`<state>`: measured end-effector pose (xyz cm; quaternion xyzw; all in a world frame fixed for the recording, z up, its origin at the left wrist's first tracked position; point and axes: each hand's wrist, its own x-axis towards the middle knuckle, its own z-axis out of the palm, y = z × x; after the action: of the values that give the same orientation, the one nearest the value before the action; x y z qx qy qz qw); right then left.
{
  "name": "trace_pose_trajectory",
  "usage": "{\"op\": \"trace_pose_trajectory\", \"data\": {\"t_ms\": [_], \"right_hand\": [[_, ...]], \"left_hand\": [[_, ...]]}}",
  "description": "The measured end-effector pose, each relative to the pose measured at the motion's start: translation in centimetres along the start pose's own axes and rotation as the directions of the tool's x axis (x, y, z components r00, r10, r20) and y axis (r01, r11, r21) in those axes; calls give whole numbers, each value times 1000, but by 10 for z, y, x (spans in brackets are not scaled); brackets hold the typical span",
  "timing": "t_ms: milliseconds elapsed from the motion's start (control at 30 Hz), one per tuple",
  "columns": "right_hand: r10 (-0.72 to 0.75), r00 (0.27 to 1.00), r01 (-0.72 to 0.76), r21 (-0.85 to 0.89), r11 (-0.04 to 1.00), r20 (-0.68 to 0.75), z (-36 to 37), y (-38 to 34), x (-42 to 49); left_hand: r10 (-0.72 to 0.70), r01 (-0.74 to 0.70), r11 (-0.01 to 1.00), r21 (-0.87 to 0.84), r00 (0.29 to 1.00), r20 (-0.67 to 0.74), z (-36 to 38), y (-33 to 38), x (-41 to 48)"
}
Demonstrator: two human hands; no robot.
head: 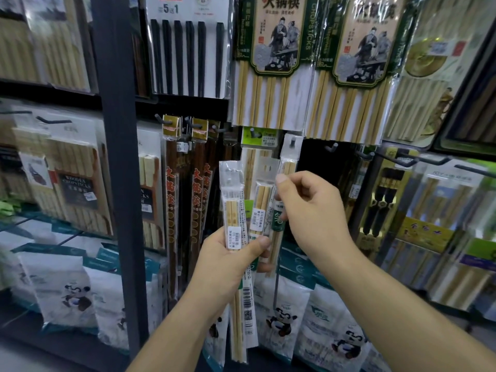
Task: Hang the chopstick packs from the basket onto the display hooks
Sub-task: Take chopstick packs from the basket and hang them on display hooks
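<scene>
Left hand (228, 260) grips a narrow clear plastic pack of pale bamboo chopsticks (234, 210), fingers wrapped behind and thumb pressed across the front. The pack is upright in front of the display, top end free, well below the hooks. A second strip with a barcode shows under the same hand; can't tell if it's a separate pack. Right hand (311, 213) is curled, thumb and fingers pinching a slim clear chopstick pack with a dark green band (278, 220). That pack's white header sits at a short dark display hook (292, 142), peg tip showing through the header, pack hanging tilted down-left. Just beside it, a similar pack with a lime green header (259, 135) hangs on the next peg. Long dark brown chopstick packs with red characters (171, 210) hang to the left, next to a dark metal upright post (118, 157). Large bamboo chopstick packs with green illustrated labels (271, 63) hang above. White panda-print bags (284, 318) sit low.
</scene>
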<state>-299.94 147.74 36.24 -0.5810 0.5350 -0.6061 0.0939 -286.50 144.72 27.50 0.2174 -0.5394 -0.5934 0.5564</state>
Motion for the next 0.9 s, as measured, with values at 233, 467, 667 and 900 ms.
{"op": "trace_pose_trajectory", "data": {"t_ms": [233, 467, 667, 900], "right_hand": [[4, 993, -8, 32, 999, 120, 6, -2, -5], [31, 997, -35, 67, 997, 70, 7, 3, -1], [-3, 1000, 4, 37, 999, -26, -1, -1, 4], [-9, 995, 12, 31, 999, -94, -7, -12, 25]], "left_hand": [[-23, 24, 999, -41, 999, 24, 2, 1, -1], [-135, 143, 976, -166, 989, 60, 1, -2, 0], [-67, 63, 997, -41, 994, -85, -6, -5, 5], [-54, 53, 998, -18, 995, -78, -11, -7, 7]]}}
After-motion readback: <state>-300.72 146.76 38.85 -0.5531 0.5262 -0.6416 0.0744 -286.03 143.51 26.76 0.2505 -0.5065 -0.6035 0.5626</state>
